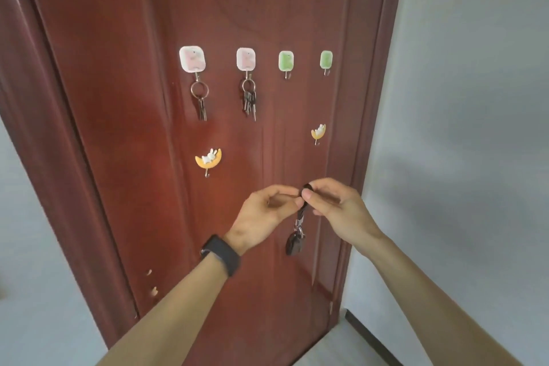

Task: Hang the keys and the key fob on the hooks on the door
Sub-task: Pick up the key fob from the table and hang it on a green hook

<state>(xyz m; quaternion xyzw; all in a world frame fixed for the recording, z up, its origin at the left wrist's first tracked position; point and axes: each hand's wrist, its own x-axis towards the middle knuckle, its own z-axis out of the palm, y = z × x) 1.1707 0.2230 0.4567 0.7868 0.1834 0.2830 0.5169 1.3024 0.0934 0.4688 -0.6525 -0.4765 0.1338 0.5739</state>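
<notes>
A dark red door [124,68] fills most of the frame, with a pale wall [475,98] at the right side. In the middle of the door there is a row of four square hooks. The first pink hook [192,58], at the left end of the row, carries a key ring with two or three keys [200,99]. The second pink hook [246,59] just to the right of it carries a fuller bunch of keys [249,99]. The two green hooks [286,61] [326,59] at the right end of the row carry nothing. Below the row there are two yellow moon-shaped hooks with a small white rabbit, one at the lower left [208,158] and one at the right [318,131]; both carry nothing.

In the lower centre of the frame both hands are raised in front of the door. The left hand [264,214] wears a black band [221,254] on the wrist, and its fingertips pinch the black loop [307,187] of the key fob. The right hand [338,205] also closes its thumb and finger on the same loop from the other side. The key fob [294,244] hangs down from this loop on a short braided strap, between the two wrists, and it is not on any hook. It hangs below the right moon hook and well below the green hooks.
</notes>
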